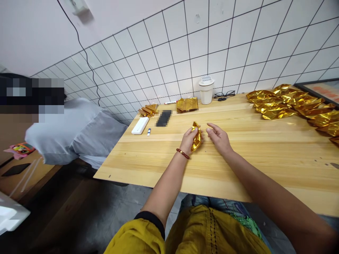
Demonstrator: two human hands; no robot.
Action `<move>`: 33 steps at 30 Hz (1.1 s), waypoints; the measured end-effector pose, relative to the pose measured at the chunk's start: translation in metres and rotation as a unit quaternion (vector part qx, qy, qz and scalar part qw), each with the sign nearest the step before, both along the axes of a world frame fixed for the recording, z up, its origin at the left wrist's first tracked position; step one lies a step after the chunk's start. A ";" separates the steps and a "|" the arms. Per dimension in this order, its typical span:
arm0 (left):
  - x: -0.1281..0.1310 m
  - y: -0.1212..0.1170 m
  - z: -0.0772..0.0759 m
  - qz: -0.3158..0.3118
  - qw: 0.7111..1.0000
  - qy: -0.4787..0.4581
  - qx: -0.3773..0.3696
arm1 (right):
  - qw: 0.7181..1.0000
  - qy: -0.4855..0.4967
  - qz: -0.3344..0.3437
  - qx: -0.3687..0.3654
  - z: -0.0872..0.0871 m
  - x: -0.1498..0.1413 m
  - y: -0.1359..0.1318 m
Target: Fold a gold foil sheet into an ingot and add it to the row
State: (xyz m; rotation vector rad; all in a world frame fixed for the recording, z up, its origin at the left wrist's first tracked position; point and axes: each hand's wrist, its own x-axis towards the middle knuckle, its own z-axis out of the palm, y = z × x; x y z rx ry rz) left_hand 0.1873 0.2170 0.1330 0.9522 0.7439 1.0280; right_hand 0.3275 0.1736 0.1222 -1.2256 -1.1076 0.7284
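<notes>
My left hand [188,140], with a beaded bracelet [182,153] at the wrist, grips a folded piece of gold foil paper [196,137] above the wooden table [159,162]. The thumb lies over the foil and the other fingers are behind it. Just right of the foil, my right hand [219,138] is apart from it, with index finger and thumb spread and nothing between them. Its lower fingers are curled. Several folded gold foil pieces [288,100] lie in rows at the table's right. A flat stack of gold foil sheets [187,105] rests by the wall.
Along the back are a white lidded cup [206,92], glasses [224,94], a marker [171,102] and gold strips [148,110]. A white power bank [140,126], a dark blurred item [164,118] and a small blue-white tube [149,132] lie left. Another person [71,130] sits beyond the left edge.
</notes>
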 end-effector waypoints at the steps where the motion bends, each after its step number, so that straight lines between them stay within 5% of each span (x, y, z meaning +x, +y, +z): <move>1: 0.000 -0.001 -0.002 -0.019 0.999 0.036 0.015 | 1.000 0.009 0.004 0.003 0.001 0.000 0.000; 7: 0.003 -0.004 -0.008 -0.094 0.987 0.104 0.078 | 0.999 0.017 0.030 0.005 -0.002 -0.002 0.002; 13: 0.000 -0.002 -0.001 -0.001 1.000 0.011 0.006 | 0.986 0.141 -0.088 0.032 -0.011 0.006 0.016; 18: 0.006 -0.008 -0.004 0.009 0.999 0.022 0.033 | 0.972 0.165 -0.162 0.030 -0.016 0.010 0.024; 21: 0.010 -0.009 -0.007 0.017 0.999 0.033 0.033 | 0.976 0.157 -0.147 0.024 -0.017 0.009 0.023; 27: 0.009 0.004 -0.008 0.145 0.989 0.003 0.032 | 0.989 0.127 -0.073 0.011 -0.013 0.004 0.015; 33: 0.008 0.002 -0.010 0.123 0.988 0.047 0.084 | 0.999 0.032 -0.008 -0.018 -0.009 0.003 0.006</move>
